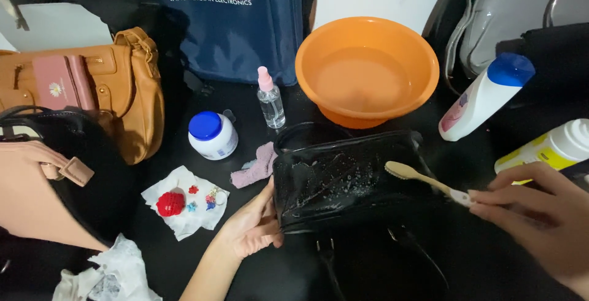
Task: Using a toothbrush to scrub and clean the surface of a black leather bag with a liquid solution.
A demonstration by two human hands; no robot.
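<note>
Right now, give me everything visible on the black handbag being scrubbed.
The glossy black handbag lies on its side on the dark table, in front of the orange plastic basin. Its smooth, leather-like face is wet and speckled with soapy droplets. A curved handle arches at its top edge; dark straps trail toward the camera. The left hand steadies its left edge, and the right hand holds a light wooden toothbrush with the bristles against its upper right face.
</note>
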